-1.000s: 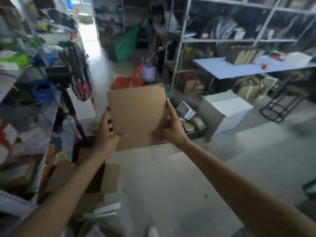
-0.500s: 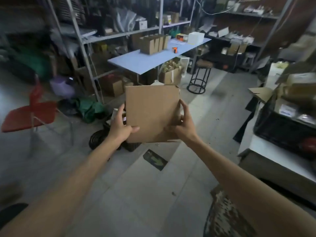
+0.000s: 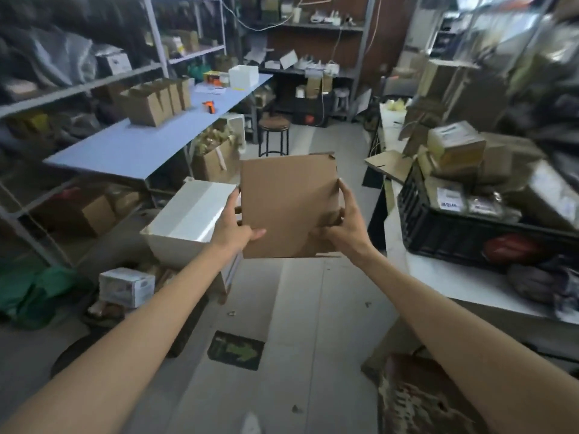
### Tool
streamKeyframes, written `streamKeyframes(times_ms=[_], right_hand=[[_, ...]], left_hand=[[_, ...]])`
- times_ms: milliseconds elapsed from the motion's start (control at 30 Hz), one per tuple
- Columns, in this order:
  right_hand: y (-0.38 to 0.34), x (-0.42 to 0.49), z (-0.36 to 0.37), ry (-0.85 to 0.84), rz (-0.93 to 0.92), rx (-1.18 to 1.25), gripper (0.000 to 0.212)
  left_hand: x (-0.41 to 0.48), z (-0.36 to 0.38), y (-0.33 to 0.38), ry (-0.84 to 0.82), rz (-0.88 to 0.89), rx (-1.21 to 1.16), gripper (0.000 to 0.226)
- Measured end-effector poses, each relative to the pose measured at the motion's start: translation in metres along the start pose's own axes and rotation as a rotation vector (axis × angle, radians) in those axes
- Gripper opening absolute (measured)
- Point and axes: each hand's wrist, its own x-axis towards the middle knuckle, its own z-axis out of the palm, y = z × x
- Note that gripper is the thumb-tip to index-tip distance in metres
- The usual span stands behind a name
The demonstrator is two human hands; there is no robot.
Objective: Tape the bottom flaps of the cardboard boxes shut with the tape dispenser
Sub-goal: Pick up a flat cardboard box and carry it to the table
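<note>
A flat, folded brown cardboard box is held up in front of me at chest height. My left hand grips its lower left edge, thumb across the front face. My right hand grips its lower right edge, fingers along the side. An orange tape dispenser lies on the long blue table at the back left. Several assembled brown boxes stand in a row on that table, beyond the dispenser's left.
A white bin sits on the floor just left of my hands. A round stool stands ahead. A white counter with a black crate of parcels runs along the right. Metal shelving lines the left wall.
My view has swung round the room toward the blue table, which is now closer. The flat box stays held in both hands, now slightly lower and more central.
</note>
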Motion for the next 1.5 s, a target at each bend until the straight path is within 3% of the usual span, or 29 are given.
streamKeyframes(times_ms=[233,533,1000,1500], right_hand=[[-0.001,0.131,0.002,0.099,0.012,-0.003,0.113],[0.054,0.293,-0.028,0.182,0.078,-0.01,0.117],[0.127,0.535,-0.123,0.157,0.111,0.005,0.117],[0.192,0.806,-0.172,0.149,0.147,-0.022,0.12]], left_hand=[[0.148,0.014,0.019,-0.099,0.023,0.009,0.1],[0.307,0.079,0.037,-0.244,0.02,-0.065,0.105],[0.531,0.219,0.073,-0.212,-0.049,-0.104,0.106],[0.798,0.313,0.073,-0.188,-0.072,-0.067,0.109]])
